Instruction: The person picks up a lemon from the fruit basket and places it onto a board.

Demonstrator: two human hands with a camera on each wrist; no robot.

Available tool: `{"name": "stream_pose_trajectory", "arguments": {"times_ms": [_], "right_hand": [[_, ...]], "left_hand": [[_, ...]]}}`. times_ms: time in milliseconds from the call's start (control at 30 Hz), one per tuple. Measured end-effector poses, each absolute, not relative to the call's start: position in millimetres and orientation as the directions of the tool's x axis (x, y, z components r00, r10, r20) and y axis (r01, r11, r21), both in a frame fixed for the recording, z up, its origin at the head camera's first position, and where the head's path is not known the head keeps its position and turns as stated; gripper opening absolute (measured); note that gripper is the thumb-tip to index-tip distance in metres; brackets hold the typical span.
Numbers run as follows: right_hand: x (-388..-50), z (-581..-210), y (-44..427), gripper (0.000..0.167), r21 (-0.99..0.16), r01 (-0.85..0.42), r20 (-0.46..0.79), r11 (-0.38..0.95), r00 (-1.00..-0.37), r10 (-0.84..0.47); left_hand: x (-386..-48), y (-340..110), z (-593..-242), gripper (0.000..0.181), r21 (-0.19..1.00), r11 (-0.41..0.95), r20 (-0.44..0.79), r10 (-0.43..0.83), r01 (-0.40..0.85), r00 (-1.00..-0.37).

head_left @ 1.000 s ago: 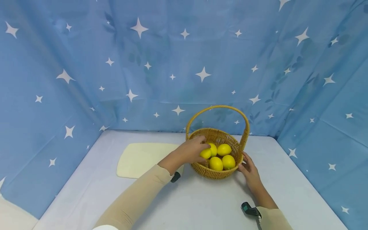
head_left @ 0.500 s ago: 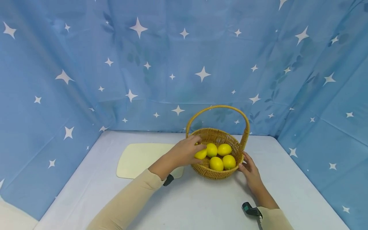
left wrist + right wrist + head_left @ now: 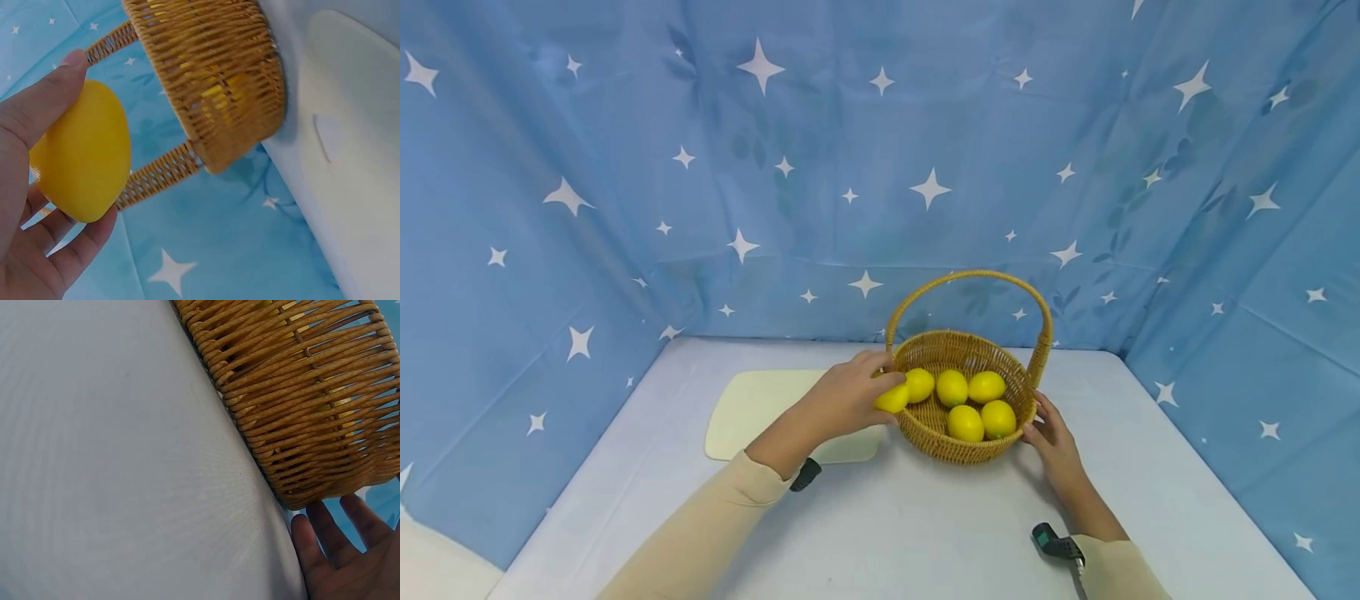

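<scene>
My left hand [image 3: 842, 396] grips a yellow lemon [image 3: 892, 398] at the left rim of the wicker basket [image 3: 961, 451]. In the left wrist view the thumb and fingers of the left hand [image 3: 47, 187] curl round the lemon [image 3: 90, 150], away from the basket wall [image 3: 212, 81]. Several more lemons [image 3: 966, 423] lie inside the basket, one of them [image 3: 919, 385] close to the held one. My right hand [image 3: 1057, 450] rests its fingers against the basket's right side; in the right wrist view the right hand [image 3: 353, 556] touches the weave [image 3: 312, 412] with extended fingers.
A cream cutting board [image 3: 752, 408] lies on the white table [image 3: 910, 533], left of the basket and partly under my left arm. The basket's tall handle [image 3: 977, 273] arches over it. A blue curtain with white stars [image 3: 820, 125] hangs behind and at both sides.
My left hand has moved left with a lemon, from inside the basket to its left rim. Another lemon now shows at the basket's left inside. The right hand stays on the basket.
</scene>
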State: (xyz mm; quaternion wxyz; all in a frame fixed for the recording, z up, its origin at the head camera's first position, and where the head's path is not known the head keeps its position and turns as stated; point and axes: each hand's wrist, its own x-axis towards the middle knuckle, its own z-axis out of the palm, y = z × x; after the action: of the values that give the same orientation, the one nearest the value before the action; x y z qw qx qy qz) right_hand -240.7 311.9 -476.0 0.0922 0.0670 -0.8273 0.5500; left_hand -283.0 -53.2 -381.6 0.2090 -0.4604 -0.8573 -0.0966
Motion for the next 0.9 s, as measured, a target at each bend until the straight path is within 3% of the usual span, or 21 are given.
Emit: {"name": "stream_pose_trajectory", "arguments": {"times_ms": [500, 900], "right_hand": [[-248, -491, 320, 0.062, -0.9, -0.225, 0.237, 0.374, -0.971, -0.014], [-252, -496, 323, 0.061, -0.896, -0.25, 0.263, 0.368, -0.965, -0.016]], "left_hand": [[-301, -94, -403, 0.052, 0.015, 0.634, 0.514, 0.658, 0.773, -0.55], [-340, -88, -426, 0.05, 0.11, 0.704, 0.388, 0.619, 0.701, -0.683]]}}
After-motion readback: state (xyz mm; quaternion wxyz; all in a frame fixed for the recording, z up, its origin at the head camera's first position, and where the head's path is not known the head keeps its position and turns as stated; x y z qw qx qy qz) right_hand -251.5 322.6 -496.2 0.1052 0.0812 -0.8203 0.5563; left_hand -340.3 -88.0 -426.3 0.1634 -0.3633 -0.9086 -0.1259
